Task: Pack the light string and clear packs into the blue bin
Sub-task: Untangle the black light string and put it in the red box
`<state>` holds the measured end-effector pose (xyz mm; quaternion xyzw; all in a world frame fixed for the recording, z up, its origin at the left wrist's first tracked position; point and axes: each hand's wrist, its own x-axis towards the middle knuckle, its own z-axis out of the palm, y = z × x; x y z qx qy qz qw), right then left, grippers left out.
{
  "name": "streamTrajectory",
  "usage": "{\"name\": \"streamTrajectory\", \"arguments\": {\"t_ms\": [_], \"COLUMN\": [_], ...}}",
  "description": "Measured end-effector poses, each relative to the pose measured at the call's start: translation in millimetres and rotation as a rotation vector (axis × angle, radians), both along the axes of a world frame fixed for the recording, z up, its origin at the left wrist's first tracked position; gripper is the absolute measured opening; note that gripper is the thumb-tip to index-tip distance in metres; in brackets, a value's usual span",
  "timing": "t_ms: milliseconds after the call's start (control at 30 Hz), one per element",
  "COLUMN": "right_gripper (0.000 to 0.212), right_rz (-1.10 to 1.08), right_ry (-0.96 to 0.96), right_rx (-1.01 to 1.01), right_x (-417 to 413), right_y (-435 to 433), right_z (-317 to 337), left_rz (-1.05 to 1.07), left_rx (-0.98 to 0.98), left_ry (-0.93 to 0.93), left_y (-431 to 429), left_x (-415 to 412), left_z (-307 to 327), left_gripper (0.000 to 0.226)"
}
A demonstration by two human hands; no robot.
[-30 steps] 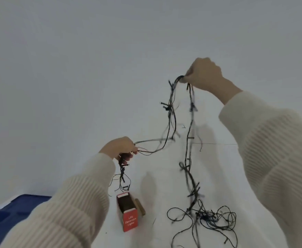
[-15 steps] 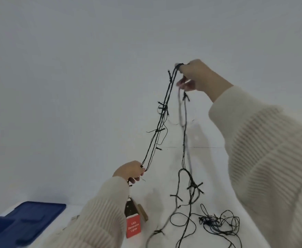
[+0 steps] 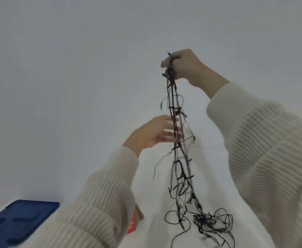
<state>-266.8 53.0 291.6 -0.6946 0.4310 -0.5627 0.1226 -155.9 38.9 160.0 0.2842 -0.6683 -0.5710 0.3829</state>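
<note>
The dark light string (image 3: pixel 181 169) hangs in several gathered strands from my raised right hand (image 3: pixel 187 67), which grips its top loops. Its lower end lies in a loose tangle (image 3: pixel 211 221) on the white surface. My left hand (image 3: pixel 152 133) is blurred at mid-height, with its fingers stretched out against the hanging strands and not clearly closed round them. The blue bin (image 3: pixel 21 217) shows only as a dark blue corner at the lower left. No clear packs are in view.
A red LED-lights box (image 3: pixel 131 224) with a brown flap stands on the white surface (image 3: pixel 155 203), mostly hidden behind my left sleeve. A plain pale wall fills the background.
My left hand rose from low near the red box to mid-height. The two spread legs of the string came together into one hanging bundle under my right hand.
</note>
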Motion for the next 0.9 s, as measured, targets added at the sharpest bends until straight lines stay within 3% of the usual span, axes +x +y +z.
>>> {"name": "streamTrajectory", "arguments": {"t_ms": [67,133,233,333,400,500,667,833,900], "right_gripper": [0.012,0.015,0.019,0.022,0.022,0.023,0.027,0.028,0.025], "right_rz": [0.116,0.201,0.212,0.142,0.124,0.051,-0.145,-0.219,-0.238], "right_ry": [-0.15,-0.256,-0.366,-0.452,-0.496,-0.364,-0.433,-0.35,-0.373], "right_rx": [0.048,0.091,0.084,0.023,-0.029,-0.042,-0.113,-0.091,-0.082], "right_x": [-5.3,-12.4,-22.6,-34.0,-40.2,-40.6,-48.9,-54.9,-55.2], "right_y": [1.5,3.8,5.4,3.6,4.1,5.7,-0.8,-3.0,-7.9], "right_z": [-2.0,-4.3,-8.3,-12.8,-12.7,-10.6,-9.5,-21.8,-25.2], "left_rz": [-0.009,0.04,0.15,0.237,0.299,0.362,0.353,0.355,0.447], "left_rx": [-0.014,-0.024,0.061,0.165,0.245,0.291,0.471,0.535,0.474], "left_ry": [-0.28,-0.446,-0.395,-0.466,-0.557,-0.611,-0.109,0.626,0.642], "left_y": [-5.4,-12.0,-23.9,-36.3,-40.3,-44.3,-49.4,-55.7,-60.3], "left_x": [-5.9,-9.7,-13.0,-2.0,14.3,39.1,70.0,83.1,87.0], "left_z": [-20.3,-42.6,-67.8,-92.1,-111.8,-132.3,-132.3,-114.1,-111.5], "left_gripper": [0.022,0.019,0.013,0.027,0.009,0.025,0.035,0.009,0.021]}}
